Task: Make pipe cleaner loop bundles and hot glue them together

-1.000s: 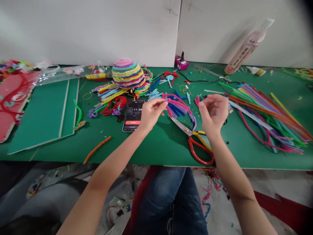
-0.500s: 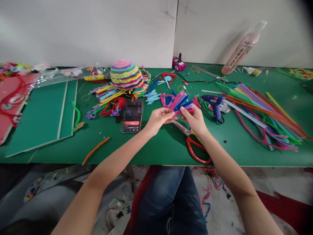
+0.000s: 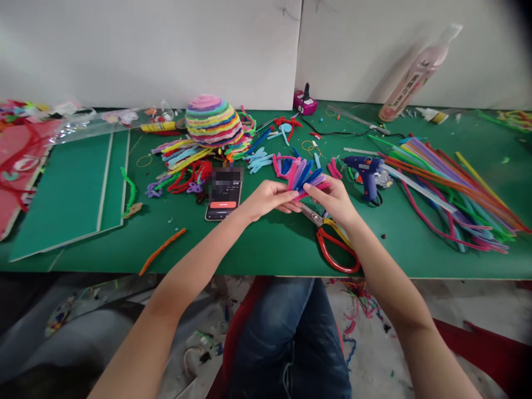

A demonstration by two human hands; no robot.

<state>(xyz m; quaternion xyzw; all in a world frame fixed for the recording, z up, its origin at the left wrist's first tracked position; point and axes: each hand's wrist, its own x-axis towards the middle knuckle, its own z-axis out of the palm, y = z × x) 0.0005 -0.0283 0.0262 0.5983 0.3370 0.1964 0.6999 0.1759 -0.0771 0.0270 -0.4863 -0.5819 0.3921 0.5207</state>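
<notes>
Between both hands is a fan-shaped bundle of pink, blue and lilac pipe cleaners (image 3: 302, 175), held just above the table. My left hand (image 3: 274, 198) pinches its lower left side, thumb on top. My right hand (image 3: 330, 198) grips the lower right side between thumb and fingers. Beneath them lie scissors (image 3: 337, 249) with red and yellow handles, partly hidden by my right hand and forearm. A phone (image 3: 224, 194) with a lit screen rests left of my left hand. Short light blue pipe cleaner pieces (image 3: 260, 160) lie behind the bundle.
A blue glue gun (image 3: 366, 172) stands to the right, beside a heap of long pipe cleaners (image 3: 440, 188). Behind are a striped dome (image 3: 213, 124), a pink plug box (image 3: 305, 103) and a bottle (image 3: 419, 77). A green board (image 3: 62, 194) lies left, near an orange pipe cleaner (image 3: 162, 251).
The view has shifted slightly. Both hands keep their grip on the bundle, whose strands now stand a little more upright; the right fingers have moved slightly.
</notes>
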